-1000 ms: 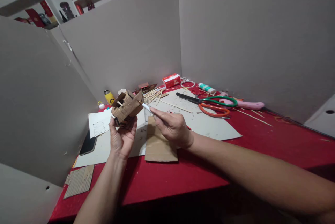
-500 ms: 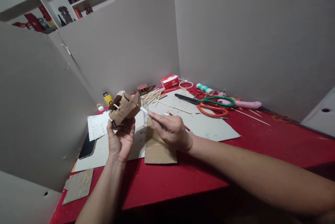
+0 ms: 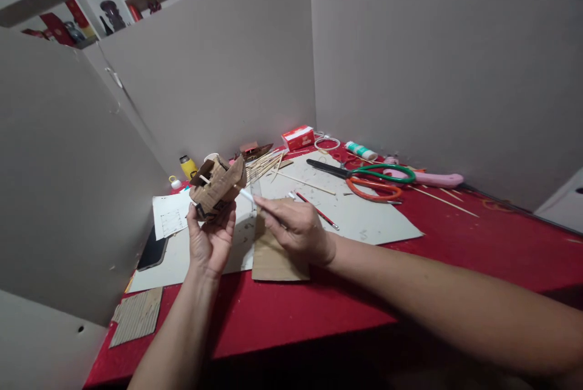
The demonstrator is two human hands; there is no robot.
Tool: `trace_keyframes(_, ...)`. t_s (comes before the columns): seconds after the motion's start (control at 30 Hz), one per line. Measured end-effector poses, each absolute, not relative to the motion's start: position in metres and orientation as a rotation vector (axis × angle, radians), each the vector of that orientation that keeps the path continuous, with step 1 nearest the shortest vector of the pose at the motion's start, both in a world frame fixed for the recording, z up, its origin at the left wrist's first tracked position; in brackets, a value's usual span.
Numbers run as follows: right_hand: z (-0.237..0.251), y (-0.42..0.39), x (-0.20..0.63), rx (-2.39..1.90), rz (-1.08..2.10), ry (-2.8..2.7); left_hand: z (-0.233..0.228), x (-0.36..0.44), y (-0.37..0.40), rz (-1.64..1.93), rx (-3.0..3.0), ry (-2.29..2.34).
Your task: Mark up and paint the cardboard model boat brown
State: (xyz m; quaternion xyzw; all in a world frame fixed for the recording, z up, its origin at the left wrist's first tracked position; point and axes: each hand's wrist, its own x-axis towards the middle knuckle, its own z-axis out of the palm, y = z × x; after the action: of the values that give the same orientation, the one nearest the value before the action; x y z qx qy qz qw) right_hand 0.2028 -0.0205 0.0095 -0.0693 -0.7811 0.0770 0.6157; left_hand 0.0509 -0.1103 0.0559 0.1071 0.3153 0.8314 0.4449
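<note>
Above the red table [image 3: 410, 256], your left hand [image 3: 209, 244] gripped the small cardboard model [image 3: 217, 188] from below, fingers closed round it. Your right hand [image 3: 296, 229] pinched a thin white stick [image 3: 246, 195], its tip seemingly touching the model's side.

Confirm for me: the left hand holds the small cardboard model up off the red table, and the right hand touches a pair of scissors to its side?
Not scissors. In the head view the right hand holds a thin white stick; the scissors lie on the table.
</note>
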Motion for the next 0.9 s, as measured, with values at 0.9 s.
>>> trace_keyframes(0.9, -0.002, -0.031, 0.196, -0.219, 0.327, -2.014, 0.043, 0.053, -0.105, 2.042, 0.280, 0.801)
